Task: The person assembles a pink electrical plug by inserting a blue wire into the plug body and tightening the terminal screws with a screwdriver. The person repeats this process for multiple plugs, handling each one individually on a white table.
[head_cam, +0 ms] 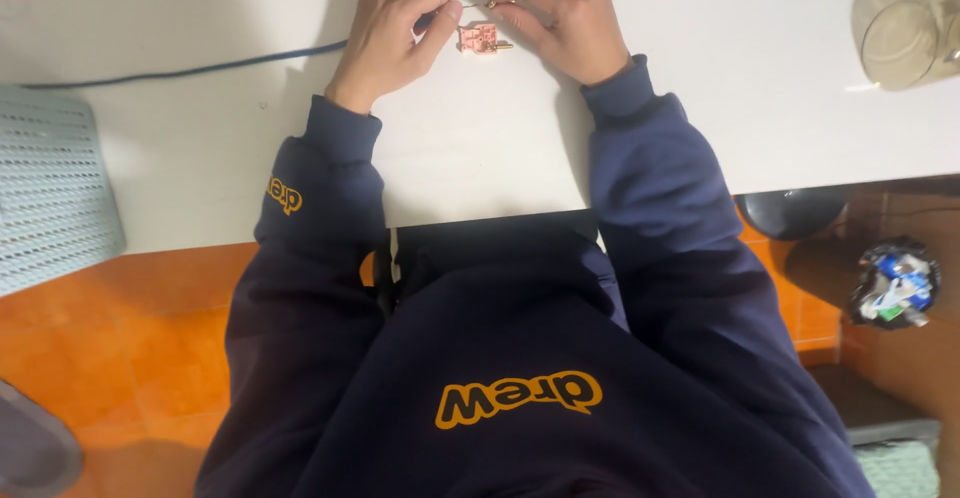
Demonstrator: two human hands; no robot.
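Left hand (392, 30): pinched on thin wire (470, 5)
Right hand (562, 13): pinched on wire's other end
Below: pink part (478, 38) on white table (480, 148)

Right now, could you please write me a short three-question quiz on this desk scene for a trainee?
1. True or false: both hands, the left hand and the right hand, are over the white table.
2. What lies on the table between the hands? A) a small pinkish part B) a red mug C) a book
3. What colour is the cable running left of the left hand?

Key: 1 true; 2 A; 3 blue.
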